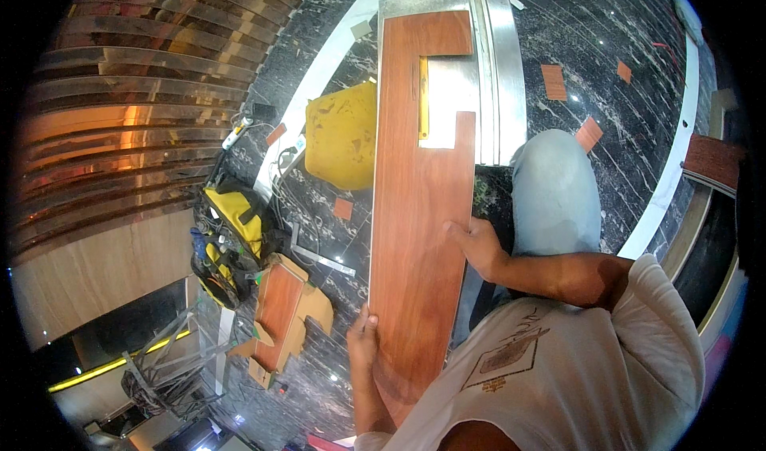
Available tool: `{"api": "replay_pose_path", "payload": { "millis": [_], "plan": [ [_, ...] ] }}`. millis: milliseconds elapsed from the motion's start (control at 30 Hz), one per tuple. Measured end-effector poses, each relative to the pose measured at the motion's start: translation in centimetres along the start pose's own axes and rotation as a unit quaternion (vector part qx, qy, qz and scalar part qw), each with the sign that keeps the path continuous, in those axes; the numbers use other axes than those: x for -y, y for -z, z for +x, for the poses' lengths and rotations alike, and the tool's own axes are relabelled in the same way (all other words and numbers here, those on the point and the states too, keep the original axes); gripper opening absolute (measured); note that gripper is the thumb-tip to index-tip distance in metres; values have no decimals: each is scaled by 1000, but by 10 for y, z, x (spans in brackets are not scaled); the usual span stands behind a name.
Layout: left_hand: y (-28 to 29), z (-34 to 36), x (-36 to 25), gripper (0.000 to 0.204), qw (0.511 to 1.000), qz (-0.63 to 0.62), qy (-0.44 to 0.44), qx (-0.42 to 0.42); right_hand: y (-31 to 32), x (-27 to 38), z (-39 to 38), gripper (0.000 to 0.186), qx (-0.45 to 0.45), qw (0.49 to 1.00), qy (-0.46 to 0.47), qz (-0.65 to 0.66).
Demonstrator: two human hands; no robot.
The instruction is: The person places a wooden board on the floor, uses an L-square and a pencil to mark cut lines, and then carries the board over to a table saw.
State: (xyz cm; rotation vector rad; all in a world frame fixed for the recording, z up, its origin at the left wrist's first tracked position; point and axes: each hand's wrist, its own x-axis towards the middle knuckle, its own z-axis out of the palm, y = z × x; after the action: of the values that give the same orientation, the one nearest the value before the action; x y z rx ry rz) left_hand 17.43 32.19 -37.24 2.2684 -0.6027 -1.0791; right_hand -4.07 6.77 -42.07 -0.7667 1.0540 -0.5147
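Note:
A long reddish-brown wood-grain floor plank (415, 204) stretches away from my body, with a rectangular notch cut into its right side near the far end. My left hand (363, 339) grips its left edge, low down near my shirt. Farther up, my right hand (480, 250) holds the right edge with the thumb on top and the other fingers hidden underneath. The far part of the plank lies over a silvery metal panel (501, 76). Through the notch shows a narrow yellow strip (424, 100), which may be a ruler or a level.
Left of the plank stands a yellow, stained block-like object (341, 136). A metal angle square (319, 259), a black-and-yellow tool bag (239, 228) and an opened carton with planks (279, 311) lie farther left. Plank offcuts (554, 82) are scattered across the dark marbled floor.

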Motion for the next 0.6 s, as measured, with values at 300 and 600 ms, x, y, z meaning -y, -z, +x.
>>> {"api": "replay_pose_path", "payload": {
  "millis": [300, 600],
  "plan": [
    [-5, 0, 8, 46, 999, -30, -35, -22, 1, 19, -8, 34, 18, 1000, -6, -11],
    [13, -1, -29, 39, 993, -75, -62, -64, 4, 72, 4, 33, 79, 995, 50, -42]
  ]
}}
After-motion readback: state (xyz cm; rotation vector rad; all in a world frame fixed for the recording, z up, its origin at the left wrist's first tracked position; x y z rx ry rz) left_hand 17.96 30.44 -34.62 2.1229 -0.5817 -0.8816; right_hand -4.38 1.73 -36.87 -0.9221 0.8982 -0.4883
